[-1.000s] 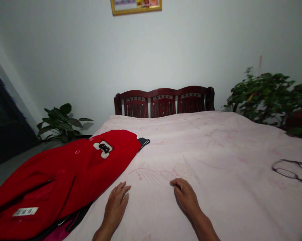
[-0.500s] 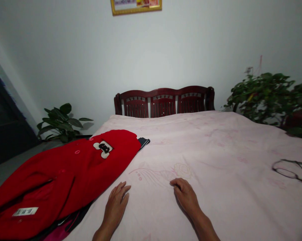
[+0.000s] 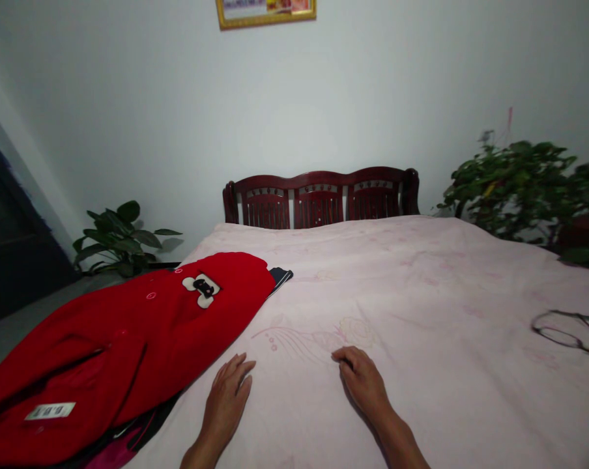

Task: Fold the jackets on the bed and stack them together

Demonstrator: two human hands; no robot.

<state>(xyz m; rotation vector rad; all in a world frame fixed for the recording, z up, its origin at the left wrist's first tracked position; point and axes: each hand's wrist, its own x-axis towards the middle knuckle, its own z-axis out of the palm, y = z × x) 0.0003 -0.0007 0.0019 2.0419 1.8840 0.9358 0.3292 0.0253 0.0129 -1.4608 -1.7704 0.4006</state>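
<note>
My left hand (image 3: 226, 397) rests on the pale pink bedspread (image 3: 445, 365), its fingers apart and nothing in it. Close by on the left lies a red garment (image 3: 177, 339) with buttons, a black-and-white cartoon patch and a white label. Dark clothing (image 3: 282, 277) with white edging pokes out from under it, along with a magenta piece (image 3: 111, 453) near the bottom edge. My right hand (image 3: 365, 381) also lies on the bedspread, beside a printed flower, with its fingers loosely bent. It appears to hold nothing, though its palm is hidden.
Black-framed eyeglasses (image 3: 571, 335) lie on the bedspread at far right. Beyond the far edge stands a dark red wooden backrest (image 3: 318, 198). Leafy plants flank the bed at left (image 3: 118, 238) and right (image 3: 514, 189). A gold-framed picture (image 3: 270, 23) hangs on the wall.
</note>
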